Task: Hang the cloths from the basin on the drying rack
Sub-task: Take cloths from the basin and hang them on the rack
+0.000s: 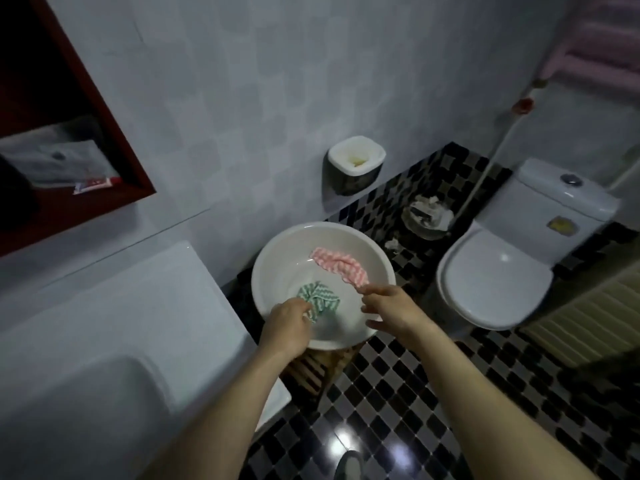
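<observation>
Cloth like this is judged to be soft, light and floppy. It may be wet from the basin [277,251], and then it is a bit heavier and can drip. It cannot be broken, but it can slip away if only a tiny bit is held. A corner or an end is thought the best place to hold, so the rest can hang down and be laid over a bar.

The green cloth [317,299] is bunched up by the near edge of the basin, on the left side. It is gripped by the left hand [289,322], with the fingers curled round its near end. The pink cloth [341,268] is stretched along the far right side of the basin, and one end is by the right edge. That end looks pinched by the right hand [389,306], though the fingers are blurred. Both cloths are in the basin. The basin is set on a wooden stool [311,374].

Two cloths are counted: one green and one pink. One basin and one stool are counted. Two hands are seen, one on each cloth. One pink rack [595,53] is seen high on the wall, well apart from the basin. It is guessed to be the drying rack, but that cannot be told for sure.
</observation>
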Available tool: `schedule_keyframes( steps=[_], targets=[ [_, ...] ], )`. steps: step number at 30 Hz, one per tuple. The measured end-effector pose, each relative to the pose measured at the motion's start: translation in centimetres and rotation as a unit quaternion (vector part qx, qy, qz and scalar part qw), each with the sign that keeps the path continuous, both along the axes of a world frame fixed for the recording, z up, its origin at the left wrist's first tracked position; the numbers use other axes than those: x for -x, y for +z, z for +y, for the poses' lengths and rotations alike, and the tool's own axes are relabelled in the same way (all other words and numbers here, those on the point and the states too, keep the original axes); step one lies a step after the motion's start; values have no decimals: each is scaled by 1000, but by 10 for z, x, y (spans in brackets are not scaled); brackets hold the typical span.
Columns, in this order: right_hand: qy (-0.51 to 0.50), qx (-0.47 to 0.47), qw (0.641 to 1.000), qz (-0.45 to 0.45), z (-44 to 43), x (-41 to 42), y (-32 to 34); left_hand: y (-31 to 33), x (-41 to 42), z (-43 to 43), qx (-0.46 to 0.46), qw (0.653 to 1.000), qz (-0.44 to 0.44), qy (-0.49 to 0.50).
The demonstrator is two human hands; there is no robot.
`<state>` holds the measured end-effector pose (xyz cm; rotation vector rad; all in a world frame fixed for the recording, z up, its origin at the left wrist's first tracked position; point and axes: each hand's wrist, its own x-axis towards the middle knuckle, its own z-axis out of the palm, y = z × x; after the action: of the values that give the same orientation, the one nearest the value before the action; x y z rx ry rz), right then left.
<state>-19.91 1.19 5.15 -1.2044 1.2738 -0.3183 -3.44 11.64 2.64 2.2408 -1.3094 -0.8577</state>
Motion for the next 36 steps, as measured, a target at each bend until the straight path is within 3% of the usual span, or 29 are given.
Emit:
schedule_keyframes(
  steps=[6,9,12,18,22,24,26,28,30,36],
  targets=[
    [126,-29,988,90,-64,-38,-61,-42,-12,-59,-85,995,-53,-30],
    [200,2,970,135,-75,-54,-91,-68,-17,-80,-116,991,-56,-45],
    [279,43,938,203,-86,-67,-122,-100,-22,-99,-145,986,-54,-63],
    [445,141,832,299,-95,-87,-159,-139,-28,-117,-201,975,-34,-85],
    [396,164,850,306,-99,-91,-172,-141,-30,-124,-124,992,-22,-13],
    [297,268,854,332,-106,-92,-168,-142,-36,-127,-54,992,41,110],
    [174,322,869,331,-119,-92,-166,-141,-44,-130,29,967,124,219],
    [121,308,890,313,-132,-92,-167,-125,-51,-135,71,943,198,258],
    [132,263,901,320,-139,-91,-174,-103,-55,-140,97,926,252,265],
    [99,207,903,364,-133,-87,-182,-81,-64,-132,102,904,312,275]
  ],
)
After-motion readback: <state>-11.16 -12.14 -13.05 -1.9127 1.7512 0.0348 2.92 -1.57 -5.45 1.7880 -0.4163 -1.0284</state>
